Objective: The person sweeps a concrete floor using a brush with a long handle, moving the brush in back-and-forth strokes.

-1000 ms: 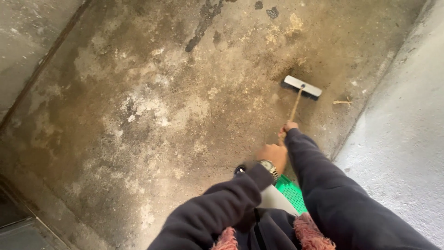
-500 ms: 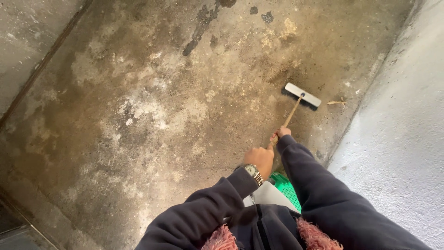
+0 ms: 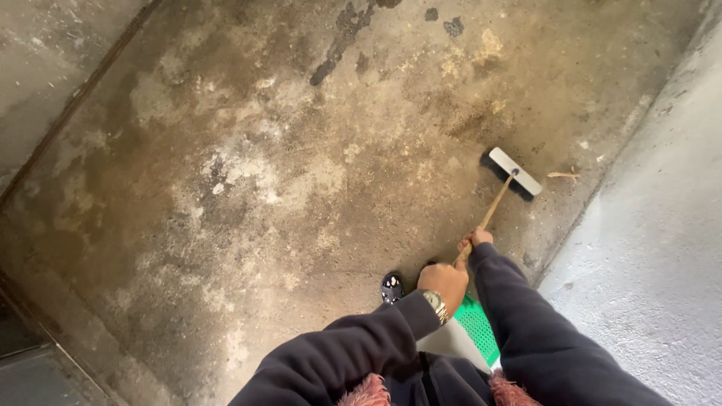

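Note:
A push broom with a pale flat head point(image 3: 516, 171) and dark bristles rests on a stained concrete floor point(image 3: 248, 173) near the right wall. Its wooden handle point(image 3: 492, 208) runs down to my hands. My right hand point(image 3: 475, 240) grips the handle further along. My left hand point(image 3: 445, 283), with a metal wristwatch, grips the handle closer to my body. Both arms wear dark sleeves.
A pale rough wall point(image 3: 654, 248) rises on the right. A small twig point(image 3: 562, 175) lies beside the broom head. A green perforated plastic thing point(image 3: 480, 325) shows under my arms. A dark shoe tip point(image 3: 391, 286) is by my left hand. A dark groove point(image 3: 75, 105) runs along the left.
The broom head has been drawn back toward me and to the right, closer to the wall. My hands stayed on the handle.

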